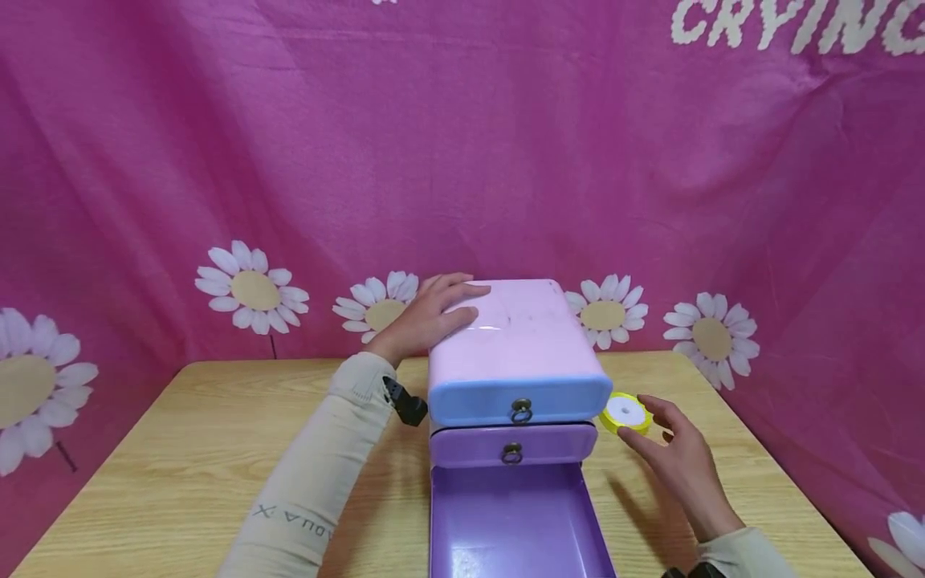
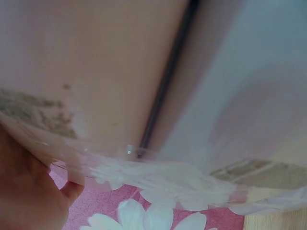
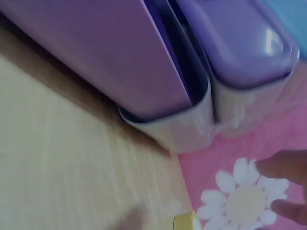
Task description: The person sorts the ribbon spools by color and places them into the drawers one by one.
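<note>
A small drawer chest with a pink top stands on the table. Its lowest purple drawer is pulled far out; above it are a purple drawer and a blue one, each with a ring pull. My left hand rests on the chest's top at the left edge, fingers extended. To the right of the chest is a yellow-rimmed spool with a white face. My right hand is at this spool, thumb and fingers spread on either side. In the right wrist view the spool is cut off below; contact is unclear.
The wooden table extends left and right of the chest. A pink cloth with white daisies hangs close behind the table and along its sides. The pulled-out drawer juts toward the table's front.
</note>
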The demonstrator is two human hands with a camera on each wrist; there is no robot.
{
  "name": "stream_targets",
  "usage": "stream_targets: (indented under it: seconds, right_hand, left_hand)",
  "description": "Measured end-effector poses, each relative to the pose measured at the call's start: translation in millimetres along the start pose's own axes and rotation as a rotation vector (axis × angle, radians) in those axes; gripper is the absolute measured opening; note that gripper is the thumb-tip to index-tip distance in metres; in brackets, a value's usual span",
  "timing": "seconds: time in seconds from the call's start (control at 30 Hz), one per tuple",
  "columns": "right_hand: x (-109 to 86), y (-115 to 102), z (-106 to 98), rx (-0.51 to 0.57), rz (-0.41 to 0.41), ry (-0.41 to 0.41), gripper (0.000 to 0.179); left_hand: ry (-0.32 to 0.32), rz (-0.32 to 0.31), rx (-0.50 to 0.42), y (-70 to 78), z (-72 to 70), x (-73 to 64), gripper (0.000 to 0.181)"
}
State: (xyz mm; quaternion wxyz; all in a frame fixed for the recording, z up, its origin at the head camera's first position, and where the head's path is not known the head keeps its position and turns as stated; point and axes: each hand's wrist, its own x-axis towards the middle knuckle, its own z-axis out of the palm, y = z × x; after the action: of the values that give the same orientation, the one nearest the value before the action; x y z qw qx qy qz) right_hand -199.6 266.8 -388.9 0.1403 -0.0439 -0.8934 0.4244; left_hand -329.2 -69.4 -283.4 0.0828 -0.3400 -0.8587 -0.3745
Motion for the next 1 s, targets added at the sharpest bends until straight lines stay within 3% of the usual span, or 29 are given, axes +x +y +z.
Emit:
stream_targets:
  seconds: [0.23,0.5,0.73,1.0]
  right_hand:
    - [32.7,20.1,10.3,-0.046,0.119,-0.099,0.082]
    - [55.4,36.0,19.0,-0.04,0.171,-0.139,0.084]
    - [62.8,48.2,23.2,-0.005,0.25,-0.192,0.092]
    - [64.1,51.4,25.7,0.039,0.267,-0.195,0.099]
  left_hand:
    - [0.002,0.003,0.003,-3.5,1.2,-0.2,0.04]
    - [0.004,0.007,0.026,-5.9,1.9,0.8,0.04]
    - [0.002,0.023,0.03,-7.9,3.1,2.5,0.04]
    - [0.014,0.028,0.021,-6.4,0.6,2.1,0.04]
